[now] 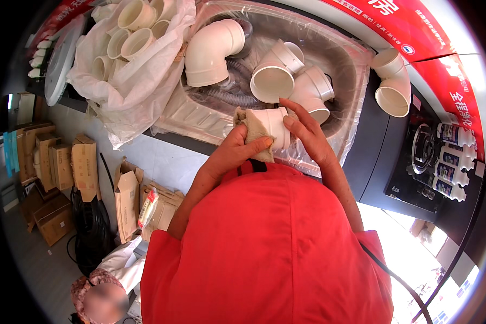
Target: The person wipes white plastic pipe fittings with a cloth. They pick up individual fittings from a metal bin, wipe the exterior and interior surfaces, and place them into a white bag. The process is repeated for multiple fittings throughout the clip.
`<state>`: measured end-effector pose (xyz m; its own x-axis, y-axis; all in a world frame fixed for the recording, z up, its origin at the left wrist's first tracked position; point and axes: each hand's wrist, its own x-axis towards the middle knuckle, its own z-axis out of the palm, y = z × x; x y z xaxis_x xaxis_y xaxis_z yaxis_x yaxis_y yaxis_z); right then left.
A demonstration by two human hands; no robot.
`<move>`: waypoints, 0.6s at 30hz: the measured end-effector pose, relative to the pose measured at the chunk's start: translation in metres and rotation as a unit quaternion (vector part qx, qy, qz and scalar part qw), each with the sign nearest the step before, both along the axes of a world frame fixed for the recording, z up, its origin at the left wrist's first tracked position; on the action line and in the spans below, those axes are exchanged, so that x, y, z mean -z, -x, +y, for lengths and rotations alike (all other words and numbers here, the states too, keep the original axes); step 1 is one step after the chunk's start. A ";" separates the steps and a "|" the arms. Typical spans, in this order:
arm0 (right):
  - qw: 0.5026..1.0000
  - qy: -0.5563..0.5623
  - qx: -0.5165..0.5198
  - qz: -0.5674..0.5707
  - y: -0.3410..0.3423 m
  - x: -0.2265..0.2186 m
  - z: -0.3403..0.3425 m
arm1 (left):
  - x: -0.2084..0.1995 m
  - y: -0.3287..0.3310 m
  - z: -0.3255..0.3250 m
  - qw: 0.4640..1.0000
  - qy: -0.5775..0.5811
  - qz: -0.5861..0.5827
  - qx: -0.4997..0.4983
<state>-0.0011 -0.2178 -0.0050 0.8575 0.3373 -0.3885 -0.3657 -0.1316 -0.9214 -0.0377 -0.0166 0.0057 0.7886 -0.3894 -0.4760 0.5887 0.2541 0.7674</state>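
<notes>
Close in front of me, over the near edge of the sink, is a short white plastic pipe fitting (276, 123). My left hand (233, 153) presses a beige cloth (257, 129) around its left end, with the thumb on top. My right hand (311, 135) grips the fitting's right side with bent fingers; its palm side is hidden. Just beyond lie a white branched pipe fitting (271, 79), another white fitting (311, 89) and a large white pipe elbow (209, 55). They rest in the sink (355, 102), which is covered in clear plastic film.
A white sack (137, 94) of several pipe fittings stands left of the sink. On the dark counter at right are a white pipe bend (392, 81) and several white bottles (452, 162). Cardboard boxes (85, 164) stand at left; a person (105, 297) is at lower left.
</notes>
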 end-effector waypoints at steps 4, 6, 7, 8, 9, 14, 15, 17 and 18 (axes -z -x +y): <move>1.000 0.001 0.028 0.011 0.000 0.005 0.003 | 0.012 -0.001 0.002 1.000 -0.010 -0.013 0.007; 0.999 -0.010 0.032 -0.003 0.000 0.020 0.004 | 0.025 -0.004 0.006 0.993 -0.068 -0.092 0.008; 0.999 -0.015 0.034 -0.010 0.001 0.029 0.004 | 0.032 -0.007 0.008 0.987 -0.097 -0.132 0.008; 0.999 0.008 0.022 -0.022 0.004 0.036 0.004 | 0.041 -0.010 0.012 0.976 -0.149 -0.160 0.003; 0.999 0.030 0.009 -0.033 0.006 0.043 0.004 | 0.051 -0.015 0.016 0.962 -0.201 -0.187 -0.002; 0.996 0.054 0.028 -0.071 0.014 0.074 0.005 | 0.078 -0.025 0.022 0.828 -0.419 -0.371 -0.021; 0.996 0.041 0.037 -0.070 0.014 0.075 0.005 | 0.083 -0.024 0.021 0.809 -0.440 -0.389 -0.016; 0.996 0.015 0.054 -0.067 0.014 0.077 0.006 | 0.092 -0.020 0.021 0.776 -0.487 -0.400 0.009; 0.995 0.022 0.052 -0.084 0.015 0.078 0.006 | 0.091 -0.019 0.018 0.763 -0.513 -0.393 0.028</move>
